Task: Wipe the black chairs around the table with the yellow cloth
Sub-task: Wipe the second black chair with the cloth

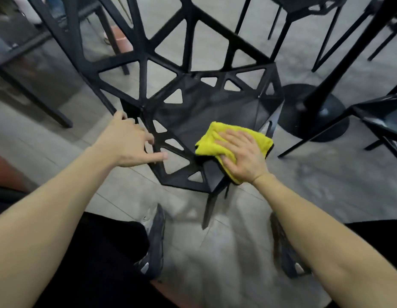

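Yellow cloth [234, 142] lies folded on the near right corner of the black chair [206, 107] seat, pinned flat under your right hand [242, 157], fingers straight and spread. Your left hand [128, 144] rests at the seat's left edge, fingers loosely extended, grip on nothing. Chair is black openwork with triangular cut-outs and a mesh-textured seat. Grey tiled floor [326, 185]; a round black table base [313, 112] stands just right of the chair, more black chairs [379, 121] beyond. No readable writing.
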A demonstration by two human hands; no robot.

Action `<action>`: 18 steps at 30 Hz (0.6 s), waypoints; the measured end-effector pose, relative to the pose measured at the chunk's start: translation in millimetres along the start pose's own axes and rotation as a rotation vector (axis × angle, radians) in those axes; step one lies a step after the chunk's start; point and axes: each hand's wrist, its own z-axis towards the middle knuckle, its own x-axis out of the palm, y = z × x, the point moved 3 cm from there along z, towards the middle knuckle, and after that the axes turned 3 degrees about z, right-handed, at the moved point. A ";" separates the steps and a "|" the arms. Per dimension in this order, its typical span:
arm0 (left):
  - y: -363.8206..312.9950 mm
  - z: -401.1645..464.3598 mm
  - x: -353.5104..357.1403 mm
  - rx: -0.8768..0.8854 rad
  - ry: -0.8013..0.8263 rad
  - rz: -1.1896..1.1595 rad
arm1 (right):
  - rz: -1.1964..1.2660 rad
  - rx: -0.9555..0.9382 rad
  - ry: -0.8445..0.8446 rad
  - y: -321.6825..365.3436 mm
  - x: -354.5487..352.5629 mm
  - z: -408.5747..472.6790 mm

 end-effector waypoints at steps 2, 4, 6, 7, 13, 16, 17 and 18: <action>-10.9 1.6 -13.4 0.074 0.057 0.016 | -0.021 0.223 -0.021 -42.4 -3.4 23.5; -21.4 -0.7 -18.5 0.104 0.038 0.063 | -0.018 0.408 -0.018 -56.1 -1.2 33.1; -28.4 -5.7 -14.5 0.099 -0.016 0.105 | 0.010 0.468 -0.043 -33.2 0.1 26.5; -30.8 -8.1 -11.9 0.097 -0.040 0.115 | 0.050 0.439 -0.058 -11.5 -1.2 16.4; -42.4 -12.2 -10.4 0.089 -0.115 0.108 | 0.384 0.149 -0.034 66.8 -14.6 -61.1; -69.7 -4.7 -25.0 0.054 -0.141 0.071 | 0.364 0.197 -0.008 34.9 -38.7 -42.7; -81.8 3.0 -32.8 0.035 -0.153 0.060 | 0.356 0.239 -0.013 23.4 -51.1 -34.8; -94.5 12.9 -42.0 0.013 -0.161 0.046 | 0.356 0.310 -0.036 13.9 -64.8 -30.7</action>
